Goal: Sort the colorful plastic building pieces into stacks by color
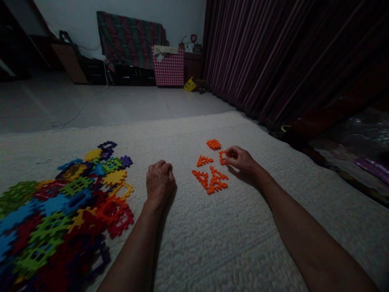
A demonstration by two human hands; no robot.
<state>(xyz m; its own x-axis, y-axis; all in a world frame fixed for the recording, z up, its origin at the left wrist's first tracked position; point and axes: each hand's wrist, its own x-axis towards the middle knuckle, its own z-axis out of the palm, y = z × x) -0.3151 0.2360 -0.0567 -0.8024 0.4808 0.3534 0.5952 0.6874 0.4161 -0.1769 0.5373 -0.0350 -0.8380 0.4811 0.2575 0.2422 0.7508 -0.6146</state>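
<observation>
My right hand point(241, 159) pinches an orange notched building piece point(223, 157) with an open middle, at the right of a small orange group. Around it lie a solid orange piece point(214, 144) and several orange triangular pieces point(217, 180), one smaller triangle point(204, 160) among them. My left hand point(159, 178) rests on the quilted cover with its fingers curled; whether anything is under them is hidden. It lies between the orange group and a heap of mixed-colour interlocking pieces point(75, 202) at the left.
A pale quilted cover point(188, 251) spreads under everything. Beyond its far edge is a tiled floor point(136, 101) with a thin cable. Dark curtains point(243, 52) hang at the right; a checkered cloth point(169, 69) and low cabinets stand at the back.
</observation>
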